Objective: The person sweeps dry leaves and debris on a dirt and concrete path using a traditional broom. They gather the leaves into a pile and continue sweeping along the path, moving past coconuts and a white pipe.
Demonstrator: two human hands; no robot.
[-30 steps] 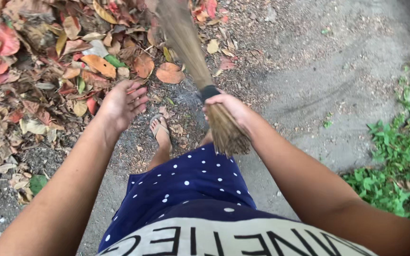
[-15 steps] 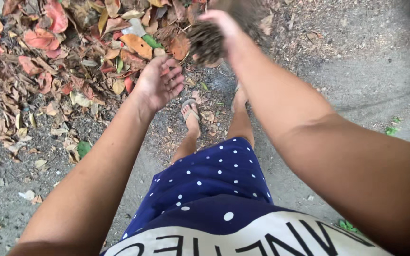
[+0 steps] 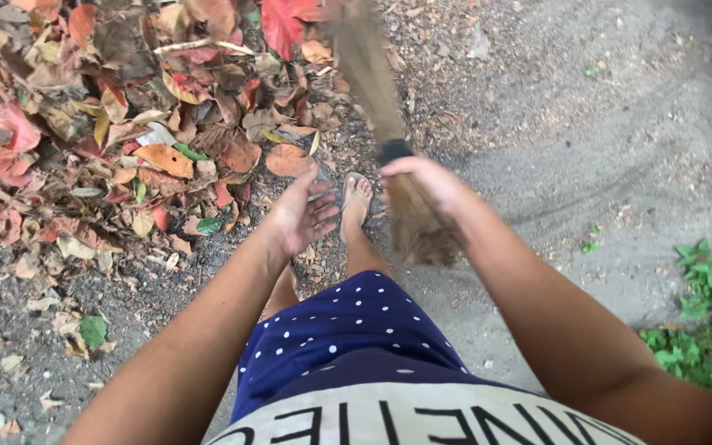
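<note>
Outdoors, right hand [image 3: 426,177] fingers grip a broom [image 3: 385,124]; left hand [image 3: 302,214] open, empty.

1. The left hand [image 3: 302,216] hangs open at the end of an outstretched bare arm, palm turned inward, fingers spread and loosely curled, gripping nothing.
2. The right hand [image 3: 430,183] is closed in a fist, knuckles up, its forearm reaching forward from the lower right.

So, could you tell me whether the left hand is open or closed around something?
Open and empty. The left hand has its fingers spread above the ground, apart from the broom that the right hand grips.
</note>
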